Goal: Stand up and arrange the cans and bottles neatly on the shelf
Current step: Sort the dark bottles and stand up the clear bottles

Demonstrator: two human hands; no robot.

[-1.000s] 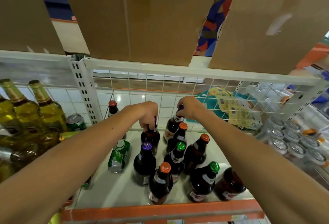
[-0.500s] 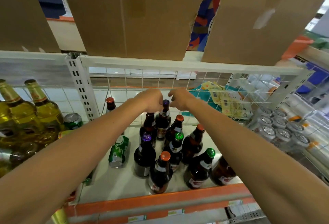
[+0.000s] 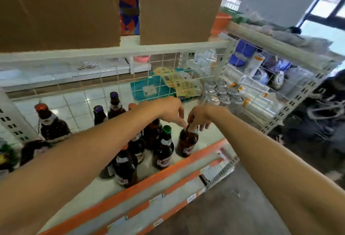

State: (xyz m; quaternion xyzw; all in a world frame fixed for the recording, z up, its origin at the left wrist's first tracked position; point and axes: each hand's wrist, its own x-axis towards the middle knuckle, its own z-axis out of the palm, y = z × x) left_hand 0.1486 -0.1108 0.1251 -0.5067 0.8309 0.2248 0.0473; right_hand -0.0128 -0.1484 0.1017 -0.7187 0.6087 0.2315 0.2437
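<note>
Several dark brown bottles with coloured caps stand on the white shelf (image 3: 209, 141) with an orange front edge. My right hand (image 3: 200, 118) pinches the neck of the rightmost brown bottle (image 3: 186, 142) near the front right. My left hand (image 3: 170, 109) reaches beside it, fingers extended down and touching the same bottle's top. A green-capped bottle (image 3: 164, 147) stands just left of it. Purple-capped bottles (image 3: 114, 104) stand at the back, and a red-capped bottle (image 3: 49, 122) stands at the left.
Silver cans (image 3: 221, 95) are packed at the shelf's right end behind a wire divider. Wire mesh (image 3: 164, 78) backs the shelf. Cardboard boxes (image 3: 177, 7) sit on the shelf above. A neighbouring rack (image 3: 270, 78) with packaged goods stands to the right.
The view has swung right. Both hands left the purple-capped bottles at the back and came forward and right to the rightmost brown bottle at the front.
</note>
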